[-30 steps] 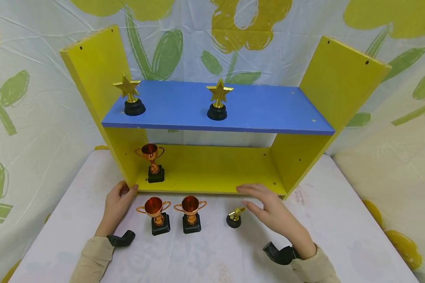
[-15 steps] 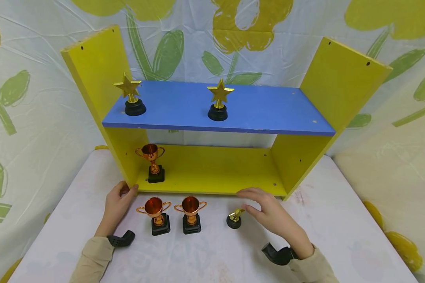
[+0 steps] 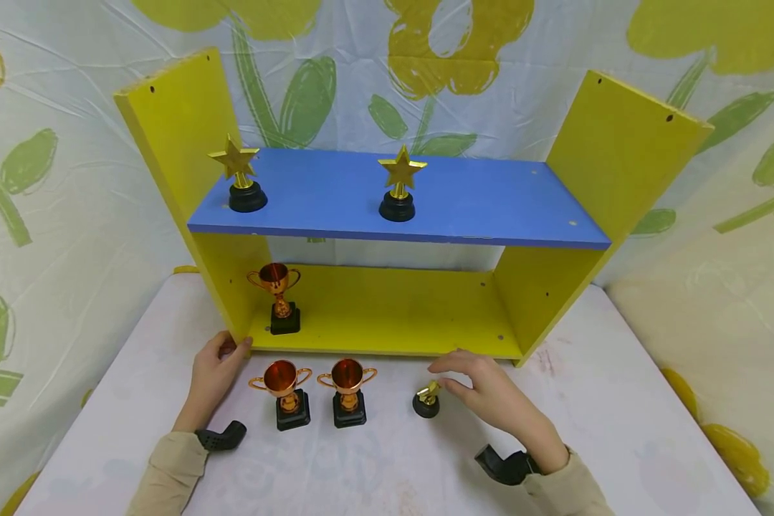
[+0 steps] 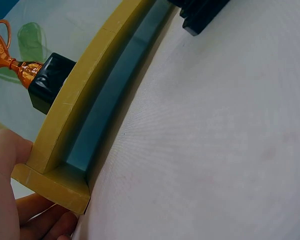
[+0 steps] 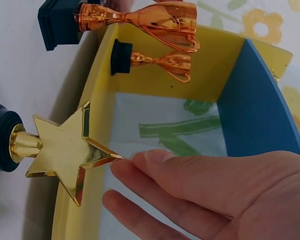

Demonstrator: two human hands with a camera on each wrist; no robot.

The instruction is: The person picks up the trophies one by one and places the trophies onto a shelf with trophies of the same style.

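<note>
My left hand grips the lower left corner of the yellow and blue shelf, thumb on the inner side and fingers curled outside. My right hand is at a gold star trophy standing on the table. Thumb and index finger lie at one point of its star; the head view shows a gap between their tips. Two bronze cup trophies stand on the table before the shelf: a left one and a right one. Another bronze cup stands on the lower board, at its left.
On the blue upper board stand two gold star trophies, one at the left end and one near the middle. Yellow side panels rise at both ends. A flower-print cloth hangs behind the white table.
My right hand has lowered slightly toward me, and its thumb and fingers have drawn closer together around the star's point. The left hand stays on the shelf corner.
</note>
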